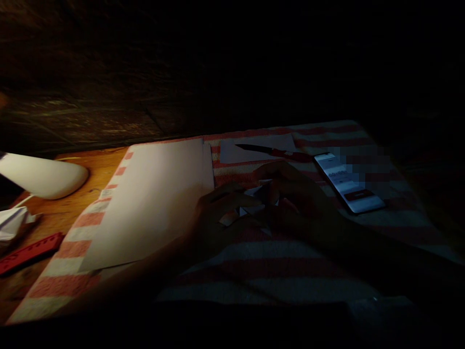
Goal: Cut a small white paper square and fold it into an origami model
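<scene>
In deep shadow at the middle of the head view, a small piece of folded white paper (252,209) with pointed corners is held between my two hands. My left hand (221,211) has its fingers bent around the left side of the paper. From the other side, my right hand (294,194) grips it with curled fingers. Darkness and the fingers hide much of its shape. Left of my hands lies a stack of white paper sheets (152,203). Beyond my right hand, a knife (272,150) with a dark blade and red handle rests partly on a paper piece (232,153).
A lit phone (348,184) lies to the right on the red-and-white striped cloth (78,248). At the left, a white rounded lamp-like object (54,177), crumpled or folded white paper (12,223) and a red strip-shaped object (32,252) are on the wooden table (98,167).
</scene>
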### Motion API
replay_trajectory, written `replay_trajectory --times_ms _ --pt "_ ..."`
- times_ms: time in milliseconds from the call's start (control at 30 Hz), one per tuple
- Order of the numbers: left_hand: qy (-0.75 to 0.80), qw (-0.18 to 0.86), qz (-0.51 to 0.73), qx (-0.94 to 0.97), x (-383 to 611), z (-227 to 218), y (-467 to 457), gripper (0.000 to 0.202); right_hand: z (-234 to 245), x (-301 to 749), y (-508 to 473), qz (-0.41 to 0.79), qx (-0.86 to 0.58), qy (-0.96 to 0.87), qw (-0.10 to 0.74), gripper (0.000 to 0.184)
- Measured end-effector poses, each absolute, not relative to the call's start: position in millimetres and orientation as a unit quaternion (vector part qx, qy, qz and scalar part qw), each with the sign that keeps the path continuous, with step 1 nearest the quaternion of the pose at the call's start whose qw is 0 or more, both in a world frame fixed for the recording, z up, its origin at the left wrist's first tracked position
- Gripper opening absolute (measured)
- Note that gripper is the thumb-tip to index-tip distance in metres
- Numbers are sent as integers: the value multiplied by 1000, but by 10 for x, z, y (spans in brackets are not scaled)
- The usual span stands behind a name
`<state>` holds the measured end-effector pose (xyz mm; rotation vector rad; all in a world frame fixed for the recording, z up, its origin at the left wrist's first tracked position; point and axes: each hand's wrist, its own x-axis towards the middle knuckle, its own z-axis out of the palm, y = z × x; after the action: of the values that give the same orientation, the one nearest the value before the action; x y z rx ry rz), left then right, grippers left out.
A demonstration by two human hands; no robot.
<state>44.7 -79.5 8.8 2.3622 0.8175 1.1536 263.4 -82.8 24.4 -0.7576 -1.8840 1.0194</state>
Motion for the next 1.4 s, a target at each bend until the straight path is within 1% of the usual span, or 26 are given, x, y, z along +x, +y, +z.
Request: replay_trajectory --times_ms 200,700,900,1033,1200,1400 --pt "289 176 425 839 454 69 -784 19 222 2621 -823 423 -309 -738 425 10" --pt "292 177 442 829 474 46 -767 17 97 2611 -782 479 -318 -689 443 14" --pt "298 175 441 828 471 35 -780 20 138 2601 -789 472 -303 -699 443 13" --pt "303 175 428 833 465 36 -778 19 199 2593 -803 435 -320 -725 428 12" --pt "297 164 426 839 457 44 -769 19 220 2602 -807 390 -320 -744 438 8" --pt "289 141 423 847 433 51 -754 16 210 2641 -794 415 -324 -738 423 7"
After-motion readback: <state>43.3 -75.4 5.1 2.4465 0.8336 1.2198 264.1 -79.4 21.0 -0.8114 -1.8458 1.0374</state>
